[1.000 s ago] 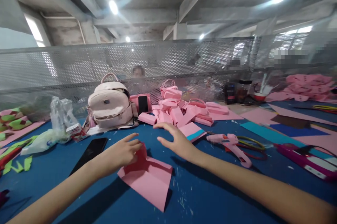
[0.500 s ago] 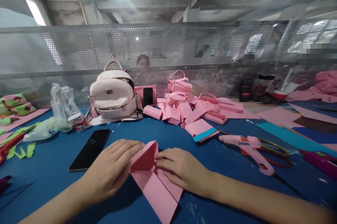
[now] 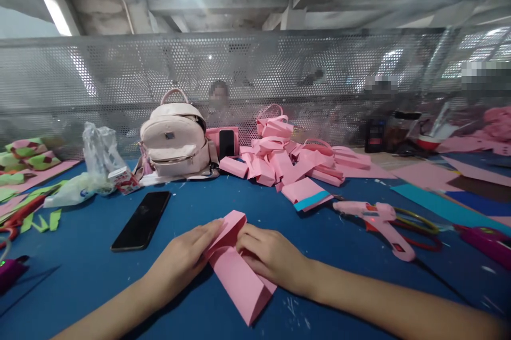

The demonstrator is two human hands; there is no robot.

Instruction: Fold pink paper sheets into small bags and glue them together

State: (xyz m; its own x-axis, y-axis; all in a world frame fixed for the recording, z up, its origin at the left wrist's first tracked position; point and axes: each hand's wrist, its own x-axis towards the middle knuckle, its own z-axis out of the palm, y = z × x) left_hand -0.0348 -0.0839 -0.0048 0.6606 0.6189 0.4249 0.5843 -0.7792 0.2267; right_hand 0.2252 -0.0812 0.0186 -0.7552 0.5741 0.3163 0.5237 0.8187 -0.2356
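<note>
A folded piece of pink paper [image 3: 239, 281] lies between my hands on the blue table, its far end standing open like a pocket and its near end bent up along a crease. My left hand [image 3: 186, 252] grips the paper's left side near the far end, fingers along the outer wall. On the right edge my right hand [image 3: 271, 255] is closed, its curled fingertips pressing at the opening; part of the paper is hidden under it. Beyond my left hand rests a black phone [image 3: 141, 221]. A pink glue gun [image 3: 379, 223] lies to the right of my right hand.
At the back stand a cream backpack [image 3: 173, 140] and a heap of folded pink paper pieces [image 3: 279, 156]. Plastic bags [image 3: 98, 159] and green scraps [image 3: 40, 223] lie left. Scissors [image 3: 423, 228] and a purple glue gun [image 3: 487, 244] are right. A perforated metal partition [image 3: 247, 63] closes off the far side.
The pink paper's near end has lifted and folded into a more box-like shape. My right fingers have curled further in at the opening. The view has shifted slightly.
</note>
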